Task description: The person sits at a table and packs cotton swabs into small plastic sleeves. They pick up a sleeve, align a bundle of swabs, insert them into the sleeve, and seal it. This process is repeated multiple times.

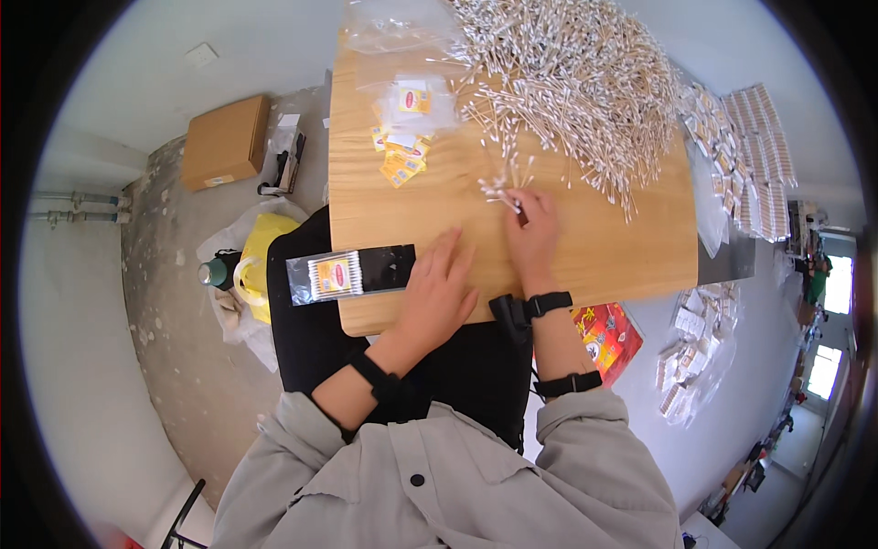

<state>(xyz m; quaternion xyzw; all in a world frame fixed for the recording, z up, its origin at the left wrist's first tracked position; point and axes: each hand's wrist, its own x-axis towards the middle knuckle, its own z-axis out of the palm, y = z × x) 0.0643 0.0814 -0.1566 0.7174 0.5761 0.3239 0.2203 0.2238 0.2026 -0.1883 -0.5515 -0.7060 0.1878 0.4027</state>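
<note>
Nearby, one filled swab packet [335, 276] lies left of the left hand [441, 288], spread over the bench [622, 261]; the right hand [532, 229] pinches loose swabs [497, 190], an unpacked heap [585, 82] beyond that grip, apparently finished packs [761, 146] farther right.

tabletop [604, 238]: smooth wood | packet [327, 276]: glossy plastic | carton [219, 142]: matt cardboard

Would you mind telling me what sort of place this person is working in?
Probably a small packing workroom: a large heap of cotton swabs covers part of the wooden table, small yellow cards lie beside it, and many swab bundles are piled to the right.
</note>
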